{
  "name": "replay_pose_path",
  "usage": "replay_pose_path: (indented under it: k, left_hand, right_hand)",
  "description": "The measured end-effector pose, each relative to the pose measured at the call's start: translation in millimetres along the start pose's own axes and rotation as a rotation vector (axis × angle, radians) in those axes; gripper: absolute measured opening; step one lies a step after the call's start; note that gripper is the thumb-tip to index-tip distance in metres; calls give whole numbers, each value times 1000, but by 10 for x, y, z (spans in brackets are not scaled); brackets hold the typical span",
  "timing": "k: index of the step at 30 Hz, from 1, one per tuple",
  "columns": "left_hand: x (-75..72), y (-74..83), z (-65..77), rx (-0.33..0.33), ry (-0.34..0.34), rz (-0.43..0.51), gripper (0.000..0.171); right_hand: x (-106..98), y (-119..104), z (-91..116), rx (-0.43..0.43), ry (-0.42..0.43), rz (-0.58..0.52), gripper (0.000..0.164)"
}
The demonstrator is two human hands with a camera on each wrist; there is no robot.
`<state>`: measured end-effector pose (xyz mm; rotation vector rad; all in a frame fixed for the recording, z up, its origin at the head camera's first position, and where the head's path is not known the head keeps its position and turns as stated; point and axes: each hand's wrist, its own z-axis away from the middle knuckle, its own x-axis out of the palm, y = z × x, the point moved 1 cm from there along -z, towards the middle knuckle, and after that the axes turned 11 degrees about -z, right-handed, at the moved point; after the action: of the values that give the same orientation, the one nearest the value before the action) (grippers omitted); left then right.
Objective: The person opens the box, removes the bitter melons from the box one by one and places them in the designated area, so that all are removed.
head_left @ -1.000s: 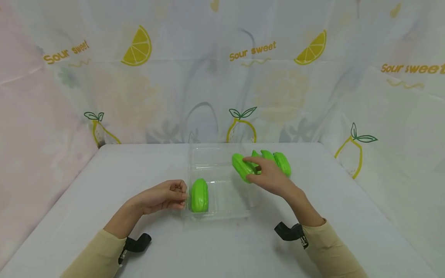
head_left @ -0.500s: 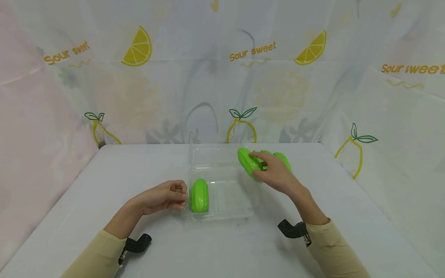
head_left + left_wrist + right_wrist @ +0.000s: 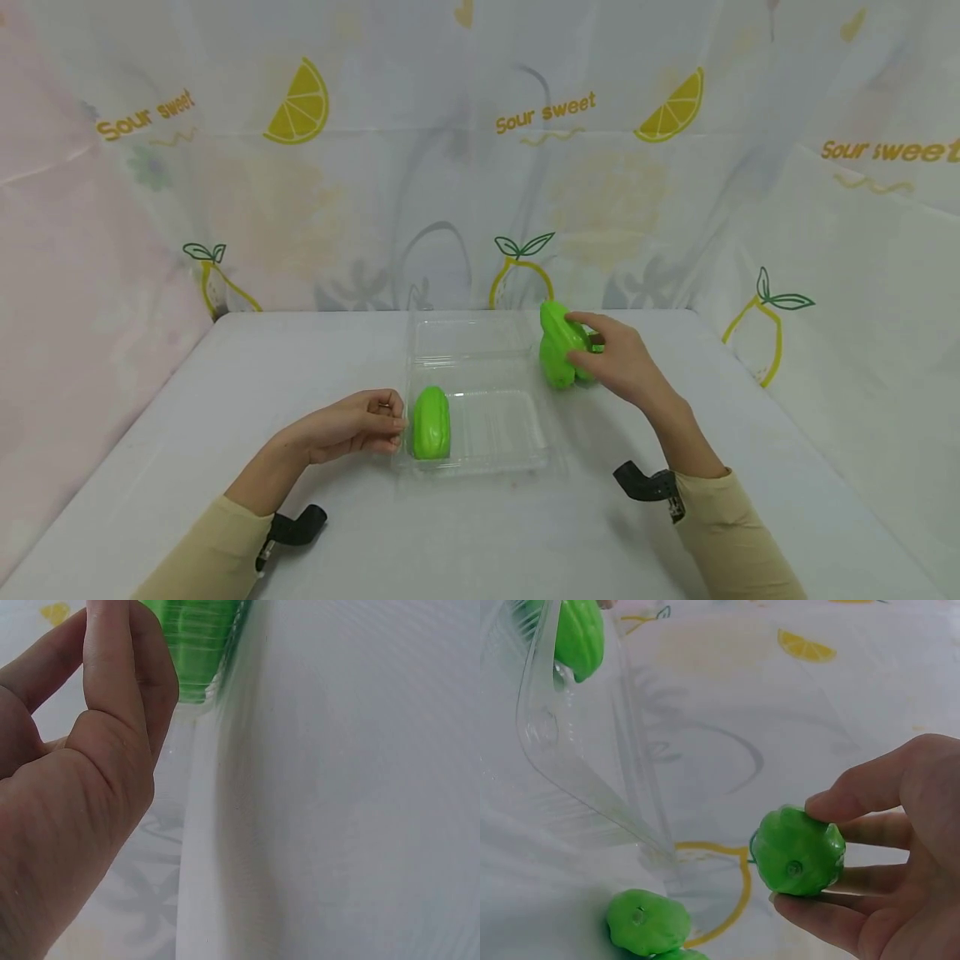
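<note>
A clear plastic box (image 3: pixel 480 468) stands with its hinged lid (image 3: pixel 471 337) raised at the back. Inside, along its left side, lies one green ribbed gourd (image 3: pixel 431 423). My left hand (image 3: pixel 352 427) pinches the box's left edge between thumb and curled fingers. Right of the box, my right hand (image 3: pixel 622 362) holds another green gourd (image 3: pixel 799 851) between thumb and fingertips. It is raised and tilted, overlapping the gourds on the table in the head view. Two of those lying gourds (image 3: pixel 646 922) show below it in the right wrist view, the second one cut off by the frame.
A white cloth (image 3: pixel 480 542) covers the table. Behind it hangs a pale curtain (image 3: pixel 360 192) printed with lemons and lettering. Black wrist cameras stick out from both sleeves, the left camera (image 3: pixel 298 525) and the right camera (image 3: pixel 643 483), low over the tabletop.
My right hand has carried its gourd from over the box's right edge rightward and back, above the lying gourds. The gourd has turned more upright. The left hand and box stay put.
</note>
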<state>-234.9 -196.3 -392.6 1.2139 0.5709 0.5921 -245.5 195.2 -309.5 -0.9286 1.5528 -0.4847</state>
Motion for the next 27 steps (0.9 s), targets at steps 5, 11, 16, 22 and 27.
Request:
replay_pose_path:
  k: [5, 11, 16, 22, 27]
  left_hand:
    - [-1, -9, 5, -2, 7, -4, 11]
    - [-1, -4, 3, 5, 1, -4, 8]
    - [-3, -2, 2, 3, 1, 1, 8]
    - [-2, -1, 3, 5, 1, -3, 7]
    - [0, -2, 6, 7, -1, 3, 9]
  right_hand:
    - [-80, 71, -13, 43, 20, 6, 55]
    - [-161, 205, -38, 90, 47, 5, 57]
    - [-226, 336, -55, 107, 67, -9, 58]
    - [-296, 429, -51, 117, 100, -37, 59]
    - [-338, 497, -44, 116, 130, -35, 58]
